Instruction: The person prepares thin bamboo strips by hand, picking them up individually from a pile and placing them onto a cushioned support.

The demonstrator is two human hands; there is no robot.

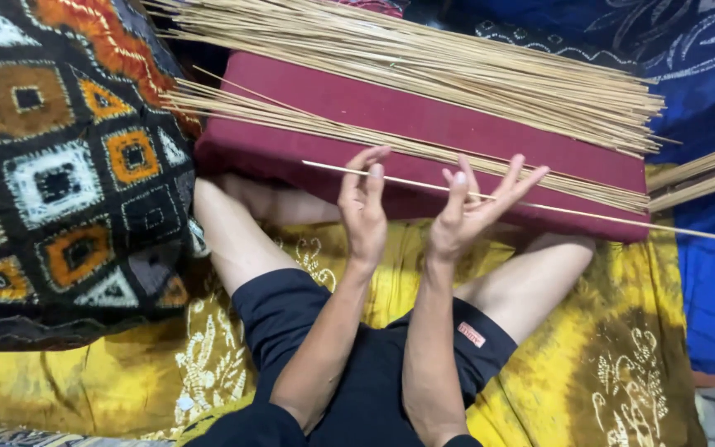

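Above the maroon cushion (424, 124), 1 thin bamboo stick (424, 184) rolls between the left hand (364, 217) and right hand (467, 213), fingers spread; even palm pressure should keep it level.

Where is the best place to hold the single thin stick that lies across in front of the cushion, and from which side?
Probably near its left end: the single stick lies almost level, apart from the bundles on the maroon cushion, so fingertips from below, as both hands do, can pinch it.
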